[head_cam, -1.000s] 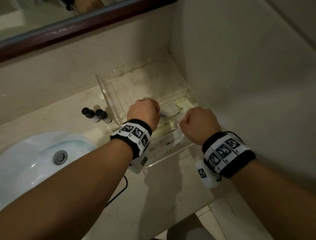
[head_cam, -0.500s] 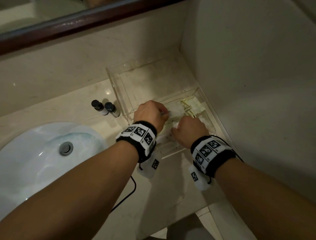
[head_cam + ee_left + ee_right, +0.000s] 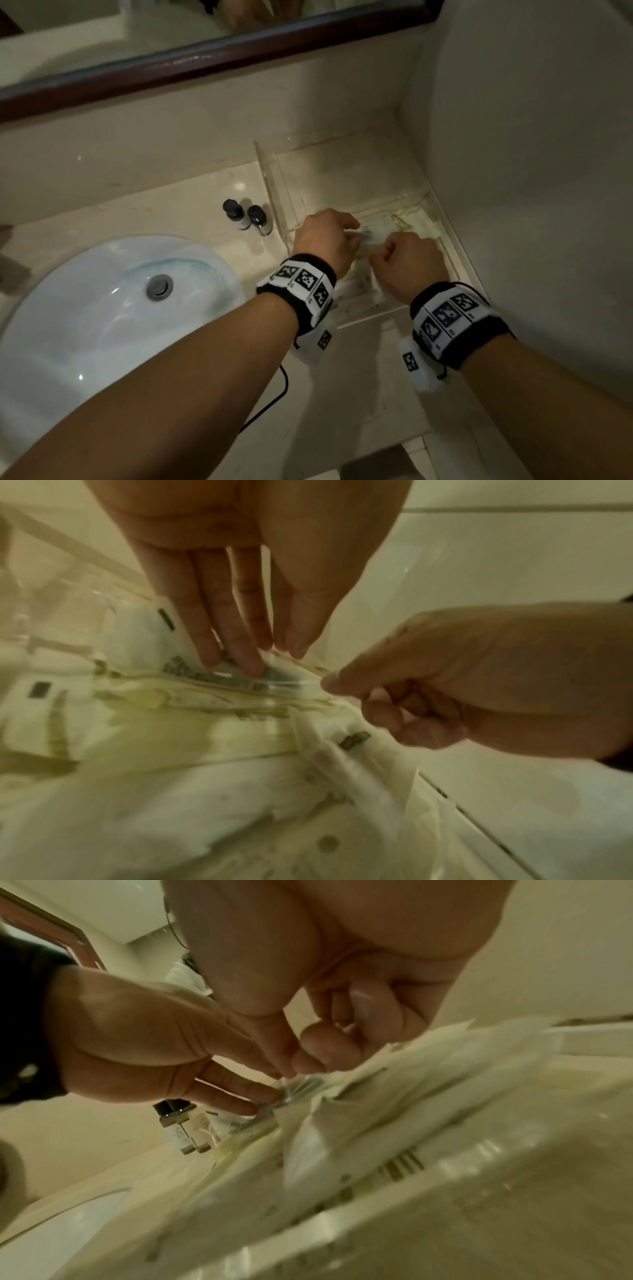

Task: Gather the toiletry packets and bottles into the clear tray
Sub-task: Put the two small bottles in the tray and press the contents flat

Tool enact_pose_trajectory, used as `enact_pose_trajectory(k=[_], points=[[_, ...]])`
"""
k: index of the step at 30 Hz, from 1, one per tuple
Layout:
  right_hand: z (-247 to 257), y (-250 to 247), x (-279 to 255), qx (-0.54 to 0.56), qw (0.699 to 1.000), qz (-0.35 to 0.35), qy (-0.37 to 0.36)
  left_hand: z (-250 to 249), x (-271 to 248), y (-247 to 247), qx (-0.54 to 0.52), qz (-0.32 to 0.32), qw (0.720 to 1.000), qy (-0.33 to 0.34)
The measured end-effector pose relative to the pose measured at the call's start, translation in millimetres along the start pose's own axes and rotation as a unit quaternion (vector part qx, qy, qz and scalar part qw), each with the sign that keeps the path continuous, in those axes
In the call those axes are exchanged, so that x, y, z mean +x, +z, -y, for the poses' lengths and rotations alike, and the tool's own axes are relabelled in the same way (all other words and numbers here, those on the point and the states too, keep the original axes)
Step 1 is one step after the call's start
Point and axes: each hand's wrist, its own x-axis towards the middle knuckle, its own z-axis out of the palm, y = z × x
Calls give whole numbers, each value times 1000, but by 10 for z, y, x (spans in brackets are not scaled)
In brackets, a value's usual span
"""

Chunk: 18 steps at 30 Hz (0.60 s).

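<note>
A clear tray (image 3: 274, 178) sits in the counter's corner, with several white and yellow packets (image 3: 416, 224) lying in its near compartment. Both hands are over that compartment. My left hand (image 3: 322, 240) pinches a clear-wrapped packet with printed text (image 3: 219, 677) between thumb and straight fingers (image 3: 240, 653). My right hand (image 3: 407, 263), fingers curled, pinches the same packet's end (image 3: 301, 1085). Two small black-capped bottles (image 3: 245, 217) stand on the counter just left of the tray, also seen as bottles (image 3: 181, 1129) in the right wrist view.
A white sink basin (image 3: 102, 308) with a metal drain lies to the left. The side wall (image 3: 531, 171) runs against the tray's right edge. A dark-framed mirror (image 3: 205, 58) hangs behind. A black cable (image 3: 274, 401) trails below my left wrist. The counter's front edge is close.
My right hand has moved left to meet my left hand over the near compartment. Both now hold the same clear-wrapped packet. The bottles have not moved.
</note>
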Motion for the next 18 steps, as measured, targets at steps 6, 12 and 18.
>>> enact_pose_trajectory(k=[6, 12, 18], points=[[462, -124, 91, 45, 996, -25, -76, 233, -46, -304, -138, -156, 978, 2], [1066, 7, 259, 78, 984, -13, -158, 651, 12, -728, -208, -250, 942, -81], [1518, 205, 433, 109, 981, 15, -161, 1053, 12, -903, -212, -246, 936, -136]])
